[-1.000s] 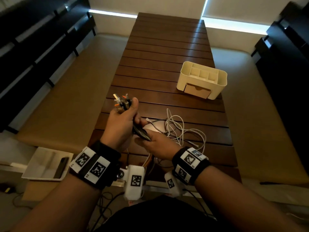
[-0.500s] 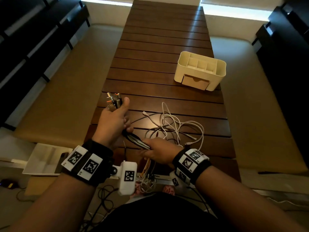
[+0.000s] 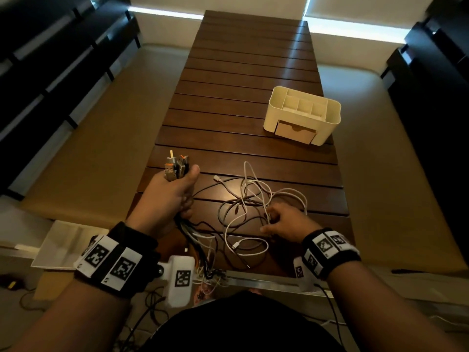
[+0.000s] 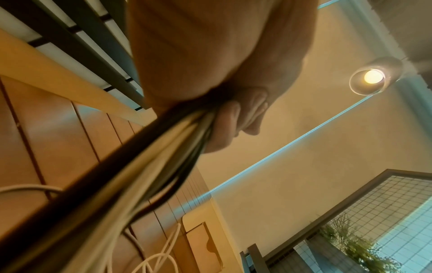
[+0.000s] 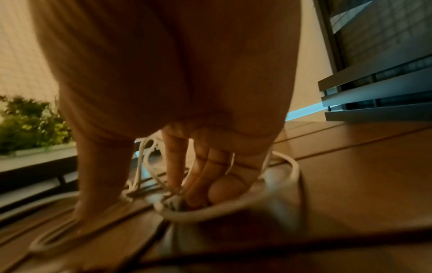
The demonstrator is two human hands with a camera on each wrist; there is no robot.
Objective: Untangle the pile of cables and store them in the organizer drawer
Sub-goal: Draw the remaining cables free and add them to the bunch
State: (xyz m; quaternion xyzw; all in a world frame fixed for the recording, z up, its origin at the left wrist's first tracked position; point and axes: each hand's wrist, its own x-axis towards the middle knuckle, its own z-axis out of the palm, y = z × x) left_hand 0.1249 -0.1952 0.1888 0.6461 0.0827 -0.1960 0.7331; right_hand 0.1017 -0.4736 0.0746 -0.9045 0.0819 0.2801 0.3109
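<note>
My left hand (image 3: 175,191) grips a bundle of cables (image 3: 177,166) in its fist, with several USB plugs sticking up past the thumb. In the left wrist view the bundle (image 4: 140,175) runs blurred out of the curled fingers (image 4: 229,125). A loose tangle of white and dark cables (image 3: 248,199) lies on the wooden table (image 3: 241,85). My right hand (image 3: 281,219) sits on the tangle's right side. Its fingertips (image 5: 194,184) dig into white cable loops (image 5: 233,208), thumb spread apart. The cream organizer (image 3: 332,115) stands far right, its drawer (image 3: 294,132) closed.
The gripped cables trail off the table's near edge (image 3: 205,262) toward my lap. A white tray (image 3: 66,245) sits low at the left beside the table. Dark slatted furniture flanks both sides.
My right hand let go of the bundle just below the left fist and moved right onto the loose tangle. The left hand kept its grip on the plug ends.
</note>
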